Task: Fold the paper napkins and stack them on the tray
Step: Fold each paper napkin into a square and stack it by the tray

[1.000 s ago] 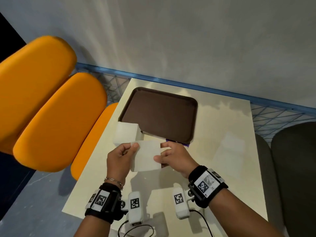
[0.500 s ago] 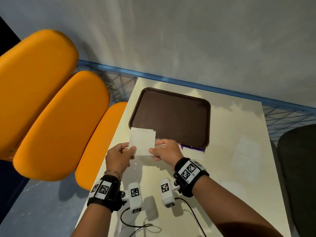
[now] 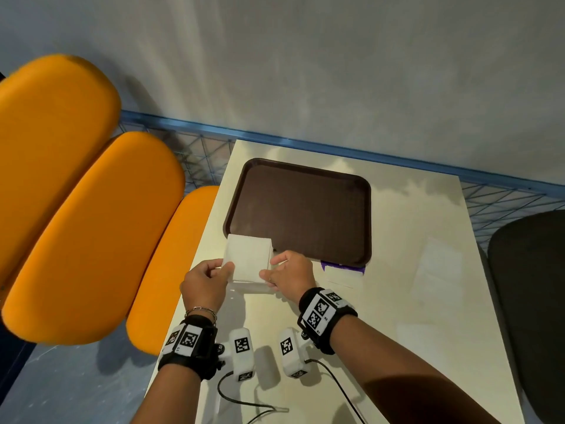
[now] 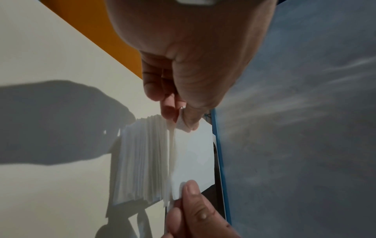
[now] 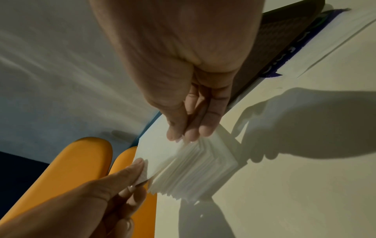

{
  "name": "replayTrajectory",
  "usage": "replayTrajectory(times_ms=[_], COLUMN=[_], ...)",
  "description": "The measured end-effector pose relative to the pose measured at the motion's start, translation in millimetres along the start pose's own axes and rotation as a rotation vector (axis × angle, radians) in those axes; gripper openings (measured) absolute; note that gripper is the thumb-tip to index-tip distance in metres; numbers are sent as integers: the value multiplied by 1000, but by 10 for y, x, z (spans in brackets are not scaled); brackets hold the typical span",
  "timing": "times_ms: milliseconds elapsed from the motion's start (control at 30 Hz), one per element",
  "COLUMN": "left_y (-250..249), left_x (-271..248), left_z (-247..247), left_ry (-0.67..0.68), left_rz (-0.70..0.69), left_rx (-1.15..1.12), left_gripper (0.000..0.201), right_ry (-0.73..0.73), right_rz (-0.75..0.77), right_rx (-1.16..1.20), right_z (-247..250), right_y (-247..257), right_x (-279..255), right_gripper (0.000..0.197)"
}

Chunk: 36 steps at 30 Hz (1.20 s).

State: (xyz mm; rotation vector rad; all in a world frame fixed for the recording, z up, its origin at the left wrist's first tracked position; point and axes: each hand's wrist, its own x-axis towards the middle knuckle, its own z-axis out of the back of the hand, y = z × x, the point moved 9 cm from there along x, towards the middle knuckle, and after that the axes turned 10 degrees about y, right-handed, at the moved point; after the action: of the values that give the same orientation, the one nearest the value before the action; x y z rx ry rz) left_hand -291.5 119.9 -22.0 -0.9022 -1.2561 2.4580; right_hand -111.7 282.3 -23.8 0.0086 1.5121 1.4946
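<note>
While both hands are pinching one napkin [image 3: 248,257] over the stack [image 5: 195,169] on the counter [image 3: 397,316], left hand [image 3: 203,284] and right hand [image 3: 290,272] at near corners, we are judging: folding step; next, creasing, then moving to bare tray [image 3: 302,209].

Matt white paper napkin [image 3: 249,258]; textured brown plastic tray [image 3: 302,209]; smooth cream table [image 3: 412,301].

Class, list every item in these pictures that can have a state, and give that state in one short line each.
napkin: held above the stack, pinched at its two near corners.
left hand: pinches the napkin's left corner.
right hand: pinches the napkin's right corner.
napkin stack: on the table, unfolded.
tray: on the table, nothing on it.
</note>
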Motion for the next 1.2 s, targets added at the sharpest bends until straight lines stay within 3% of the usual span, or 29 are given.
replayTrajectory(times_ms=[300, 633, 833, 1000, 1100, 1200], left_y=[-5, 74, -4, -199, -478, -711], left_x=[33, 35, 44, -116, -343, -613], left_z=[-75, -113, -112, -51, -148, -522], left_ry=[30, 56, 43, -58, -96, 6], left_rz=[23, 110, 78, 31, -100, -244], left_rx=[111, 46, 205, 287, 284, 295], left_gripper=[34, 32, 46, 68, 55, 35], right_ry=[-34, -42, -32, -139, -284, -395], right_rz=[-22, -13, -20, -50, -131, -307], right_rx=[-33, -27, -5, -18, -217, -506], right_z=[4, 33, 138, 713, 1382, 2060], right_y=[-98, -138, -142, -592, -1146, -1794], right_x=[62, 23, -24, -261, -668, -1184], right_gripper=[33, 28, 28, 38, 49, 64])
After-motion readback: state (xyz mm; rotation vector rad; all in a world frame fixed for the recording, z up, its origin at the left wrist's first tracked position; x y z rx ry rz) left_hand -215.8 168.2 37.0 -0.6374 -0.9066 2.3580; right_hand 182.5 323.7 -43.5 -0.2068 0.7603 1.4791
